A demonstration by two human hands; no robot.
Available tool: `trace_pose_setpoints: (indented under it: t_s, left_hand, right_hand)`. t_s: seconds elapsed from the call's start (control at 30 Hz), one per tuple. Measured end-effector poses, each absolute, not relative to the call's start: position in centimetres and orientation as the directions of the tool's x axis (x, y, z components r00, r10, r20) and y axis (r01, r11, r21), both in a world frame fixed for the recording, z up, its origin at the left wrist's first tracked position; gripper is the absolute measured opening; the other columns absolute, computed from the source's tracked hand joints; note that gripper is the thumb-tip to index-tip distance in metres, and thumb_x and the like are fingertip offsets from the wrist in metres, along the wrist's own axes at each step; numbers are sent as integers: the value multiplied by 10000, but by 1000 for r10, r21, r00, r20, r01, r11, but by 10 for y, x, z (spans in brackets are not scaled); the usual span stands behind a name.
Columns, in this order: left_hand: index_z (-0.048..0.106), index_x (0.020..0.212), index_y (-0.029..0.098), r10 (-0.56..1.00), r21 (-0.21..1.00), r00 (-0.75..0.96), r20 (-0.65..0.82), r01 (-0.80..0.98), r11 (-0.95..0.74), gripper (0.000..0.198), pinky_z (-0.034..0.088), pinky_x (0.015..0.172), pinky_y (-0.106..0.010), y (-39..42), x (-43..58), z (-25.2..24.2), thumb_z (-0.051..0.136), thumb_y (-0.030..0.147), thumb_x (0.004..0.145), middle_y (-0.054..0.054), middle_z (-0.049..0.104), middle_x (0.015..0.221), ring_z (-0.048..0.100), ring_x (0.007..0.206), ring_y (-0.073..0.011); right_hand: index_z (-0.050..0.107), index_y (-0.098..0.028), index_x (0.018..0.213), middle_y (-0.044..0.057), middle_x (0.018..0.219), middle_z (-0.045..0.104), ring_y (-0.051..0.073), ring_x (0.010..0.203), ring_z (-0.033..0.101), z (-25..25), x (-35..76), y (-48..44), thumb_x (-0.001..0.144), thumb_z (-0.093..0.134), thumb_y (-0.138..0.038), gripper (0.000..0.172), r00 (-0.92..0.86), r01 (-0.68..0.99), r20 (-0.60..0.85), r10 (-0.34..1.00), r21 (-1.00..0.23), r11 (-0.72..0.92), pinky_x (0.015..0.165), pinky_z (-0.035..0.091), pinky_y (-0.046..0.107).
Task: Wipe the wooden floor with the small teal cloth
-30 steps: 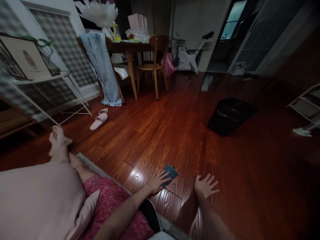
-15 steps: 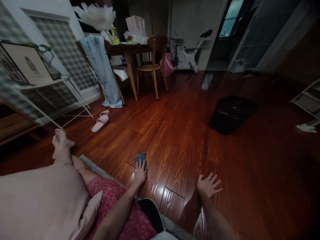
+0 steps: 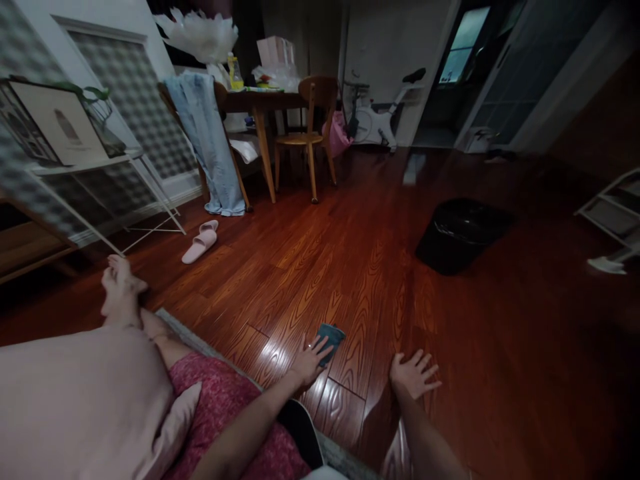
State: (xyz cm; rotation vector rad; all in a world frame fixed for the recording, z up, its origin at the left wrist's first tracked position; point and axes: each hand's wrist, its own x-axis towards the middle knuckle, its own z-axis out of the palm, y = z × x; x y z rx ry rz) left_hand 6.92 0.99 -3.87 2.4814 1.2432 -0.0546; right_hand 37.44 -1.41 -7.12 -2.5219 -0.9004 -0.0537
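My left hand reaches over the floor, its fingers spread across the near side of a small dark teal object. That object has a paler top edge and narrows slightly toward the bottom; whether it is a cup or a folded cloth I cannot make out. The thumb side and part of the object's lower edge are hidden by the hand. To the right, my right hand is open, fingers fanned out, with nothing in it. Whether either hand touches the floor cannot be told.
A black trash bin stands on the wooden floor at right. Pink slippers lie at left, before a chair draped with jeans. A pale pillow covers my lap's left side. A table and chair stand behind.
My left hand has moved to the right and slightly down, and the teal object has moved with it. My right hand has barely shifted, its fingers still spread.
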Motion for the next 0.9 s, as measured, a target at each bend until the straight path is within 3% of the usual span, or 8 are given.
trace_pose_setpoints:
  t_s: [0.17,0.27,0.4,0.67,0.77,0.9]
  left_hand:
    - [255,1601,337,942,158,234,-240,967,-200,640,189,1181,-660,25,35,-27,454,326,993,-54,212,1672,206,1519,-341]
    - [246,1607,318,959,114,120,-256,989,-94,642,179,1171,-681,27,21,-23,424,307,990,-68,207,1671,201,1518,-356]
    - [229,1614,289,945,152,178,-273,978,-141,658,190,1180,-659,23,27,-25,429,318,988,-75,174,1679,164,1527,-357]
    - [192,1604,387,813,287,537,-225,834,-472,648,18,1167,-729,13,65,-48,455,409,1013,-42,160,1688,157,1531,-344]
    - [238,1592,398,831,263,519,-203,846,-464,621,25,1183,-705,20,60,-46,463,406,1013,-29,202,1678,195,1526,-321]
    - [251,1598,356,934,157,278,-226,956,-246,643,87,1202,-661,32,32,-32,463,315,993,-36,201,1674,186,1528,-307]
  right_hand:
    - [290,-102,1576,217,1606,340,394,1520,173,-72,374,-13,965,311,-379,671,787,606,185,588,-407,-683,1139,189,742]
    - [291,-87,1574,219,1606,338,396,1522,163,-72,375,-13,958,320,-372,679,790,601,177,587,-412,-685,1139,191,742]
    - [269,-107,1585,223,1609,329,400,1521,160,-73,376,-12,944,337,-349,688,789,599,153,595,-409,-689,1117,211,760]
    - [276,-117,1582,224,1606,335,400,1517,177,-70,375,-14,950,321,-353,676,788,601,168,593,-420,-680,1119,208,754]
    - [290,-92,1574,221,1609,331,402,1520,167,-69,374,-14,962,301,-373,673,790,598,171,589,-429,-677,1140,185,742]
    - [317,-60,1557,220,1609,330,404,1522,158,-68,373,-14,976,264,-401,676,791,596,175,586,-438,-673,1162,154,726]
